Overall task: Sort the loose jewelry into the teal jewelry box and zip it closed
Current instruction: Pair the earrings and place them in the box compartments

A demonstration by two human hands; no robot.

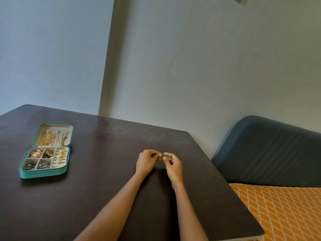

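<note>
**Teal jewelry box open at my ten o'clock, both hands busy at centre**

Teal jewelry box [45,158] lies unzipped and flat on the dark table [107,180], well apart from my hands, out at about ten o'clock from them. Its lid half [53,134] points toward twelve o'clock and carries several gold and pinkish chains [49,138] against the cream lining. The near half is split into compartments: four small squares on the nine o'clock side hold clusters of pinkish, dark and silvery pieces, and the strip on the three o'clock side holds gold rings [61,155] in rolls.

My left hand [146,161] and my right hand [172,166] meet just above the table, fingertips pinched together around something small and pale [161,155]; it is too tiny for me to tell what it is. Both hands are curled closed around that pinch, forearms stretched out from six o'clock.

Between my hands and the box the tabletop is bare dark wood. At three o'clock, past the table edge, stands a dark blue padded backrest [271,150], and below it at four o'clock an orange cushion with a pale diamond pattern [281,211]. A grey-blue wall [191,66] rises behind the table.
</note>
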